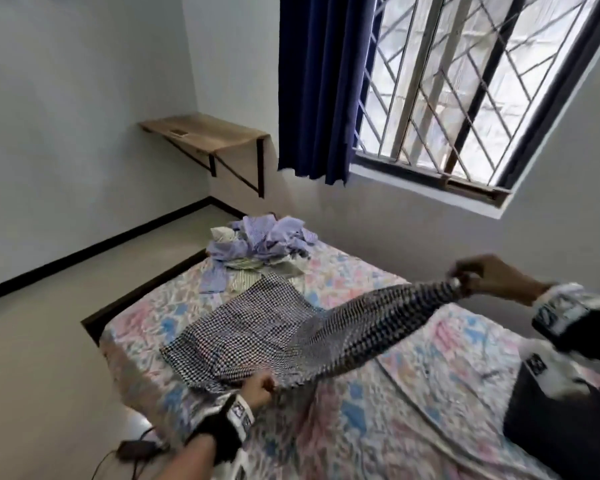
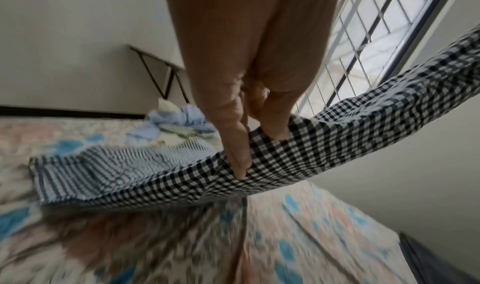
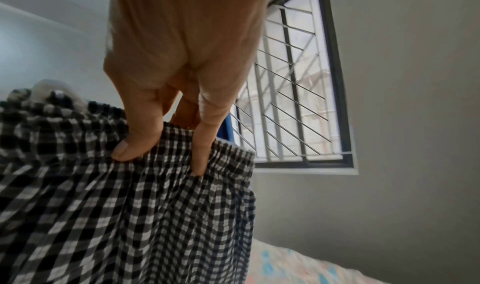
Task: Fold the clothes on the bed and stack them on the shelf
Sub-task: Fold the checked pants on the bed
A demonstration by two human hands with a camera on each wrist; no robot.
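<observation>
checked cloth (image 1: 257,327) runs 7 to 2 o'clock | left hand (image 1: 257,388) pinches near end | right hand (image 1: 478,275) pinches far end, lifted

My left hand (image 1: 258,388) is smeared by motion in the head view, so I cannot make out its fingers there. The checked garment (image 1: 257,327) blurs where it stretches toward my right hand (image 1: 478,273), and what kind of garment it is I cannot tell. The bedsheet (image 2: 311,237) is a streaky blur in my left wrist view. A dark box (image 1: 551,420) is cut off by the right edge. The small flat thing on the shelf (image 1: 205,131) is too small to identify.
</observation>
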